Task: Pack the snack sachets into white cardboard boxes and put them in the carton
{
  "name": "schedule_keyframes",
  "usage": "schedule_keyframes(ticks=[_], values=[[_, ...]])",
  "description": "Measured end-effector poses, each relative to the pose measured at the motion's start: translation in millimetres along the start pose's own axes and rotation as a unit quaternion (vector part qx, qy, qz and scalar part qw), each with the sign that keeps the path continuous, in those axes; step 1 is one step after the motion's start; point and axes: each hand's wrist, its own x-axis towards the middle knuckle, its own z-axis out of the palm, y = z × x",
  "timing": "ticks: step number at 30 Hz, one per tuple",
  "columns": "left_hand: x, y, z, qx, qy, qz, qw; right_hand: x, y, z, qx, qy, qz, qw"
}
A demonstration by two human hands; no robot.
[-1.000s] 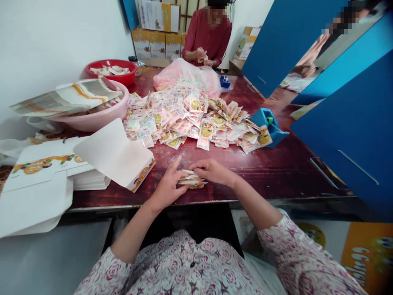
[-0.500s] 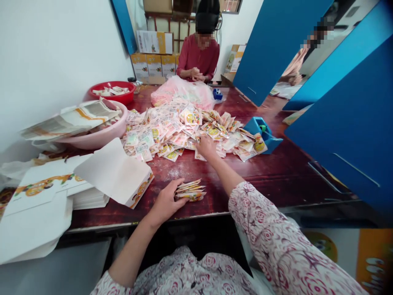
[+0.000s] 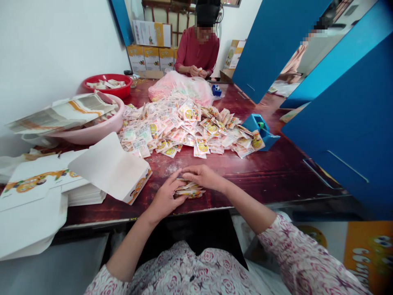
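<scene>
Left hand (image 3: 165,196): grip curled round 1 end of sachet stack (image 3: 193,191), near front edge of counter (image 3: 258,170). Right hand (image 3: 205,178) over stack top, can't tell if gripping. Sachet pile (image 3: 172,123) beyond.

- The left forearm (image 3: 132,239) and right forearm (image 3: 250,205) are angled inward, bared.
- The left hand (image 3: 166,196) is curled, its thumb (image 3: 181,199) parted from the fingers.
- The right hand (image 3: 205,177) is arched palm-down, fingers pointed leftward.
</scene>
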Motion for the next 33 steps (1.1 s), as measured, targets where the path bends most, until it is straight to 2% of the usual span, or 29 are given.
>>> schedule_keyframes(ticks=[2, 4, 5, 7, 9, 11, 16, 18, 21, 23, 26, 30, 33], values=[[0.6, 0.7, -0.3, -0.013, -0.007, -0.005, 1.000, 15.3, 4.6, -12.4, -0.061, 0.072, 0.058, 0.994], [1.1, 2.0, -0.8, -0.018, -0.010, -0.013, 1.000, 34.9, 13.7, -30.0, -0.170, 0.194, 0.123, 0.958], [1.4, 2.7, -1.1, -0.020, -0.009, -0.022, 1.000, 44.1, 19.2, -37.9, -0.222, 0.232, 0.151, 0.935], [1.8, 3.7, -1.6, -0.022, -0.005, -0.055, 0.998, 58.3, 30.1, -48.7, -0.290, 0.248, 0.198, 0.903], [2.2, 3.6, -2.0, -0.022, -0.001, -0.091, 0.996, 64.6, 38.9, -52.9, -0.308, 0.231, 0.223, 0.895], [2.7, 3.1, -2.5, -0.018, 0.000, -0.096, 0.995, 63.6, 44.0, -54.4, -0.299, 0.225, 0.225, 0.900], [3.3, 5.6, -4.7, -0.002, -0.018, -0.018, 1.000, 43.4, 40.7, -53.9, -0.256, 0.217, 0.208, 0.919], [3.2, 7.3, -5.2, 0.000, -0.019, -0.002, 1.000, 34.7, 36.5, -47.6, -0.220, 0.189, 0.168, 0.942], [2.8, 7.8, -4.8, 0.000, -0.022, -0.003, 1.000, 26.1, 32.9, -32.9, -0.213, 0.130, 0.056, 0.967], [2.3, 6.7, -4.2, 0.000, -0.024, -0.008, 1.000, 22.9, 32.5, -24.6, -0.257, 0.105, 0.025, 0.960], [1.6, 4.4, -3.8, -0.002, -0.026, -0.006, 1.000, 19.0, 30.9, -18.9, -0.291, 0.085, 0.037, 0.952], [1.0, 2.9, -4.2, 0.002, -0.033, 0.005, 0.999, 13.1, 20.8, -19.4, -0.297, 0.034, -0.007, 0.954], [1.1, 4.1, -5.1, 0.000, -0.038, 0.008, 0.999, 14.0, 14.6, -21.8, -0.316, -0.012, 0.010, 0.949]])
